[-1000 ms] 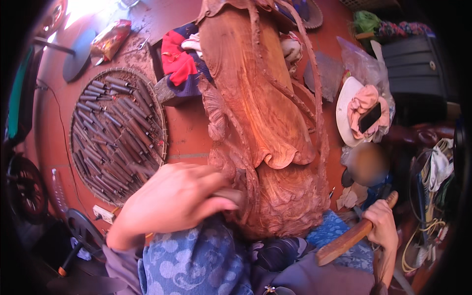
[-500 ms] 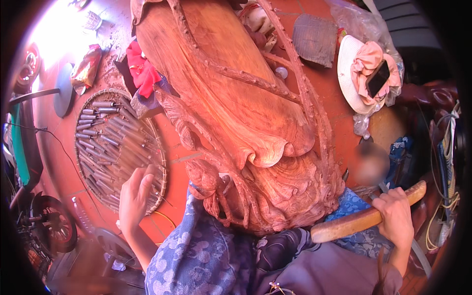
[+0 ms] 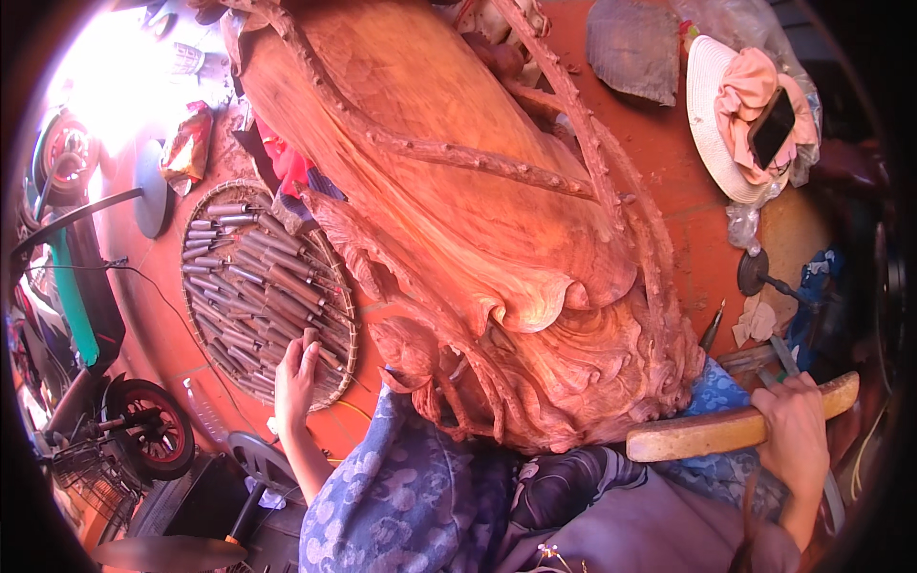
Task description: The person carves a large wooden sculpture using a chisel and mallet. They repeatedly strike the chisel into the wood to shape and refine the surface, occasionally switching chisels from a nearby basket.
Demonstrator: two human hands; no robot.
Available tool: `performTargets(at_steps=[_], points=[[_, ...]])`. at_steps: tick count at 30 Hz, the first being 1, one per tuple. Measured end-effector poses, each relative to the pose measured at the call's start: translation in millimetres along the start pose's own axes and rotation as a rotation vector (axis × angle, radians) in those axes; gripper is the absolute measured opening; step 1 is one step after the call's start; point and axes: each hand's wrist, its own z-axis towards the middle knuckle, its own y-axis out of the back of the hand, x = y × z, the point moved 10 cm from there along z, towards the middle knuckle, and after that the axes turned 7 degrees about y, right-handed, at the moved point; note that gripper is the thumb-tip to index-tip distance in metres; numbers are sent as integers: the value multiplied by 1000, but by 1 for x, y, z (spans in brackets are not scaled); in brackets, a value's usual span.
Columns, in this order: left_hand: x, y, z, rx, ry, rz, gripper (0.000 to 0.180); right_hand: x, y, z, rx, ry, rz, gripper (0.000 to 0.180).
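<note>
**Left hand down among the chisels, mallet waiting on the right**

At the far left a small wheeled cart stands on the red floor, and just beside it lies the round woven tray, packed with carving chisels laid in rough rows. The left hand has come away from the carving, where it rested a second ago, and now sits on the near rim of the tray, fingers spread and curled loosely over the tool handles. Whether it has already closed on one chisel I cannot tell; nothing is lifted clear. The move reads as a change of tool, a judgement only.

In the middle, the big reddish wood carving lies tilted across the person's lap and the floor, its branch-like ridges running up its length, its curled lower edge resting against the blue patterned cloth on the knees.

To the right, the right hand is wrapped fully around the handle end of a flat wooden mallet, whose head points toward the carving's lower edge without touching it. It has stayed there, held low. Beyond it, a white hat holding pink cloth and a phone lies on the floor.
</note>
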Motion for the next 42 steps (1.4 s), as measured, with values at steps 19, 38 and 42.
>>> performTargets(at_steps=[19,38,42], points=[[176,90,25,-575,353,48,65,-10,-10,4,142,190,-12,48],[79,91,70,-728,12,-212,24,-5,2,22,6,55,-166,52],[196,110,50,-732,157,-473,19,-11,-1,29,88,-8,-95,52]])
